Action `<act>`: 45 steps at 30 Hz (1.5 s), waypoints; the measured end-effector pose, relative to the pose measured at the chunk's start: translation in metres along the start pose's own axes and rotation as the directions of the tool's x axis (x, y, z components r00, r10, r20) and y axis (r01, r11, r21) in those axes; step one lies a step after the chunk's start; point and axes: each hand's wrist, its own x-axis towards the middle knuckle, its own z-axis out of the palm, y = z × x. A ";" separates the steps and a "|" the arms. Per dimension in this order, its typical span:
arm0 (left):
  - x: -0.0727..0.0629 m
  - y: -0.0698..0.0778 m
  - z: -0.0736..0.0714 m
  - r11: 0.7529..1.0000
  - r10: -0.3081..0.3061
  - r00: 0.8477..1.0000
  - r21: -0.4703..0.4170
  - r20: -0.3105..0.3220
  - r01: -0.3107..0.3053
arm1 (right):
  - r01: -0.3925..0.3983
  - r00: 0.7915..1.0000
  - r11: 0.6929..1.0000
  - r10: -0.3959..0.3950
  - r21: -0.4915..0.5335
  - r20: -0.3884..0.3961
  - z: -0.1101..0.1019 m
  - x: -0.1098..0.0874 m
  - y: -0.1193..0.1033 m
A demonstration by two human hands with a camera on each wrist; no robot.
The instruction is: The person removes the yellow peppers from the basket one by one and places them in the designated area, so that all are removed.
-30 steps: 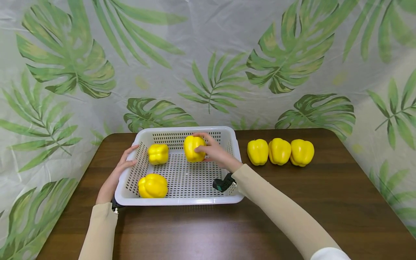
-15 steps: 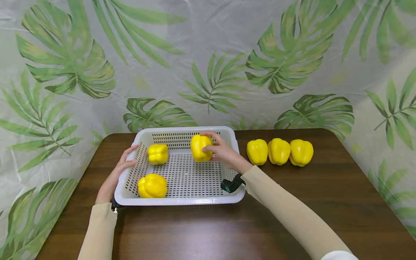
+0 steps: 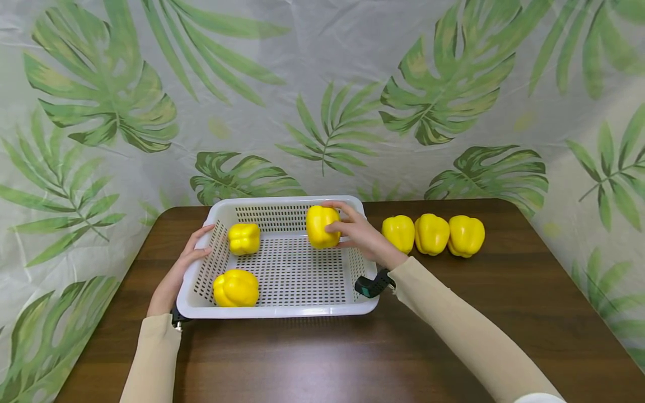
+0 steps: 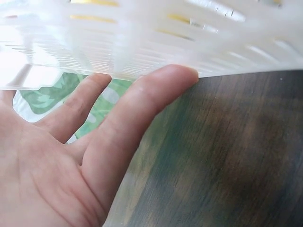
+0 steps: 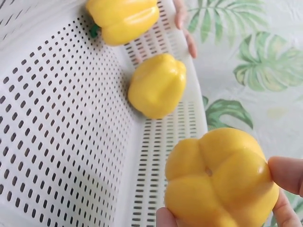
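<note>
Holding yellow pepper, right grip, long axis wristward, lobed end nearest

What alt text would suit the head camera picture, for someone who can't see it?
A person's right hand holds a yellow bell pepper over the far right part of a white perforated basket, while the left hand touches the basket's left side. Two more peppers lie inside; three others sit in a row to the right on a dark wooden table.
</note>
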 end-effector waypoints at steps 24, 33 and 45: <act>-0.001 0.001 -0.001 1.000 -0.019 1.000 0.007 0.003 0.019 | 0.083 0.997 0.994 -0.082 -0.065 0.015 -0.033 -0.032 -0.012; 0.000 -0.002 -0.002 1.000 0.023 1.000 -0.002 0.015 -0.023 | 0.101 0.995 0.991 -0.102 -0.083 -0.004 -0.048 -0.039 -0.008; 0.001 -0.002 -0.002 0.999 0.031 0.999 0.011 0.011 -0.031 | 0.108 0.994 0.991 -0.110 -0.080 -0.020 -0.066 -0.052 -0.006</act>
